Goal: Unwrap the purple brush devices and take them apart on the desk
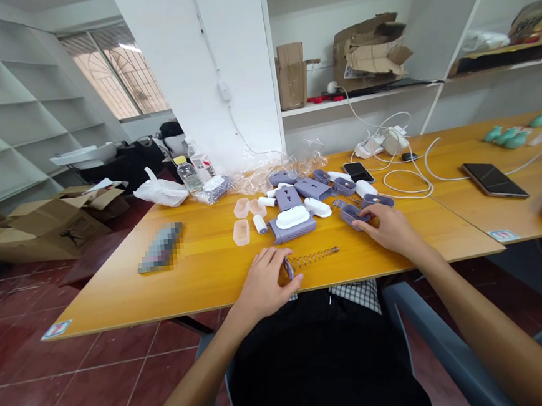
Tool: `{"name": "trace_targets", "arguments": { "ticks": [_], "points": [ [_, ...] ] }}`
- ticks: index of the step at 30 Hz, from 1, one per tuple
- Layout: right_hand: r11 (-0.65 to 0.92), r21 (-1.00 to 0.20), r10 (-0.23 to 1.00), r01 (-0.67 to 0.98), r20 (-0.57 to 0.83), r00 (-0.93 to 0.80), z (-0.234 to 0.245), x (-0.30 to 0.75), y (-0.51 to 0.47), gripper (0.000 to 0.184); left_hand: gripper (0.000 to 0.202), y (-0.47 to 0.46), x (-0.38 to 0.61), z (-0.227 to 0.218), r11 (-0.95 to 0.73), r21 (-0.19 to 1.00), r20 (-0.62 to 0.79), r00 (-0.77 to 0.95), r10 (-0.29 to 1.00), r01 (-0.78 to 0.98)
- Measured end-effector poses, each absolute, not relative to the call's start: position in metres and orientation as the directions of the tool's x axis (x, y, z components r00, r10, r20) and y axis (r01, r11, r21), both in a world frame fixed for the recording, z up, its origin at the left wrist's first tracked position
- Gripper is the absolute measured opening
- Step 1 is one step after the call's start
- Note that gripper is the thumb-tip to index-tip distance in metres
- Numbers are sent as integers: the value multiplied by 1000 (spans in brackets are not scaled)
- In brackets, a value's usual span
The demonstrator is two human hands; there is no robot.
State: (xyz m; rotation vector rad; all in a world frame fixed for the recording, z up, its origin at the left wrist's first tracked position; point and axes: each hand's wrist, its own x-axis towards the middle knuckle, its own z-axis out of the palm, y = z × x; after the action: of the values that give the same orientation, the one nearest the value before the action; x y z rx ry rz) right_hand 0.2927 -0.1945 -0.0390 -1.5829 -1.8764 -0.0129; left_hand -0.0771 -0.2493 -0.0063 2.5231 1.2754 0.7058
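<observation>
Near the table's front edge, my left hand [268,279] is closed on a small purple plastic piece [289,268] between thumb and fingers. A thin metal coil spring [315,257] stretches rightward from that piece, lying along the tabletop. My right hand [389,225] pinches the near rim of a hollow purple plastic housing [348,214]. Between and beyond the hands lie a perforated purple case [296,230], a white bristled brush head [293,217] resting on it, and another white brush head [318,207]. Several purple casings and white cylinders are grouped behind.
Translucent pink cups [241,233] lie left of the parts. A pixelated object [160,247] is farther left. Behind stand bottles [188,174], a white plastic bag [160,190] and clear wrapping [264,177]. A phone [357,172], white cables [408,183] and a tablet [493,179] are on the right.
</observation>
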Motion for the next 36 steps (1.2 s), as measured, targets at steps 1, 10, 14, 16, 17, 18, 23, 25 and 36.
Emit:
{"name": "trace_targets", "arguments": {
  "ticks": [1,10,14,16,17,18,23,25,36],
  "points": [
    [232,-381,882,895,471,-28,-38,293,-191,32,41,-249,-77,-6,-596,404,317,506,802,694],
    [50,-218,901,975,430,50,-24,287,-183,29,41,-250,-77,-8,-605,393,342,500,796,693],
    [151,-178,789,972,614,-10,-17,266,-204,35,46,-249,-78,-8,-598,416,331,499,801,685],
    [363,-198,755,910,636,-162,-11,245,-217,31,51,-248,-79,-8,-598,424,320,506,801,680],
    [473,-211,733,855,632,-250,-7,232,-223,29,53,-247,-79,-9,-598,426,317,507,801,679],
    [564,-221,711,796,620,-332,-5,219,-229,27,55,-246,-80,-10,-598,427,316,508,801,678],
    [700,-329,700,634,493,-517,-8,166,-243,24,61,-245,-82,-12,-616,441,326,523,788,653],
    [705,-324,699,631,468,-540,-16,159,-243,18,61,-246,-83,-12,-627,443,328,535,778,640],
    [734,-311,658,604,546,-518,-23,165,-241,7,60,-246,-82,-9,-647,422,309,570,761,635]
  ]
}}
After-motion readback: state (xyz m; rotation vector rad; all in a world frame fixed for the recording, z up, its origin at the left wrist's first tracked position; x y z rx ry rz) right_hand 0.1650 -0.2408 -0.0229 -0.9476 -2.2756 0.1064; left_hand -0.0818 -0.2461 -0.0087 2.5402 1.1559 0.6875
